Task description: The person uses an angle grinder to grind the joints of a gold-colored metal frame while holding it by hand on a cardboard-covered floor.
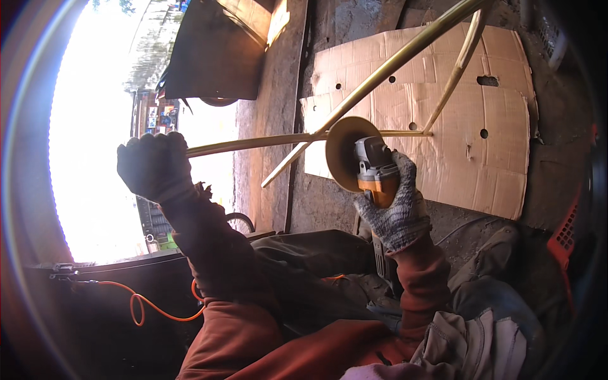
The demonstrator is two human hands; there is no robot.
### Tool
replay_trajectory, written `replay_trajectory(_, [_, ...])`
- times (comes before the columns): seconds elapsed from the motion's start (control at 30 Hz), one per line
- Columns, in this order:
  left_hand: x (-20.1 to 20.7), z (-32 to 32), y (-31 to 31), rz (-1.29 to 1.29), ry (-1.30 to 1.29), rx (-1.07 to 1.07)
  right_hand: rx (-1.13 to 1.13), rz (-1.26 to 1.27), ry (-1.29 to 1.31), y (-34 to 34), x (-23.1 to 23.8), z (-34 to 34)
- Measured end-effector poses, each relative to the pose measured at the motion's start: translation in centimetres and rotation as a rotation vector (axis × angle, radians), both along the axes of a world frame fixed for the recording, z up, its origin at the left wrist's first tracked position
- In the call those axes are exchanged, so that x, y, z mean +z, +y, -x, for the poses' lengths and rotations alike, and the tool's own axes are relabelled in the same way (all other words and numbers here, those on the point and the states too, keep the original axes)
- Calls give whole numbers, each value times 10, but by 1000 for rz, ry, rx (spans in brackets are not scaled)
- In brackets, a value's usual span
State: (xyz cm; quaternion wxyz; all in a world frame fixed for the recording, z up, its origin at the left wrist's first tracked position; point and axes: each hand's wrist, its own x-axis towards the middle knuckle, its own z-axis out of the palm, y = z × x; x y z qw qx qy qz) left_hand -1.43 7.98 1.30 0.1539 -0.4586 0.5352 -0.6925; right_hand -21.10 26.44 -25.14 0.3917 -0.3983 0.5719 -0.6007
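- Rust-red clothing (316,348) is filling six o'clock, nearest the head camera.
- Toward nine o'clock, the gloved left hand (155,166) is curling its grip round one end of a golden bar (253,144).
- Between three and four, the gloved right hand (402,212) is wrapping its grip round an angle grinder (379,185).
- Just off centre toward two, the grinder's disc (337,155) is overlapping the bar; I cannot tell whether they are touching.
- Likely trouble: the disc could kick if it binds in the bar, which might swing, being held far out; knitted glove fingers near the rim could snag.
- The grinder's head is pointing toward twelve, its long axis apparently running twelve to six.
- The bar is lying nearly nine to three, crossing a diagonal bar (396,68) that is rising toward one, with cardboard (468,158) sitting behind.
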Motion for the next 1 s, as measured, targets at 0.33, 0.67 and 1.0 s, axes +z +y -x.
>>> replay_trajectory(0.33, [3,19,13,40,4,-5,7,-1,-12,0,3,6])
replay_trajectory(0.67, [5,12,10,7,64,-73,20,-62,-98,2,11,10])
replay_trajectory(1.0, [4,9,4,-72,-180,-72,-131,-190,-404,2,-68,9])
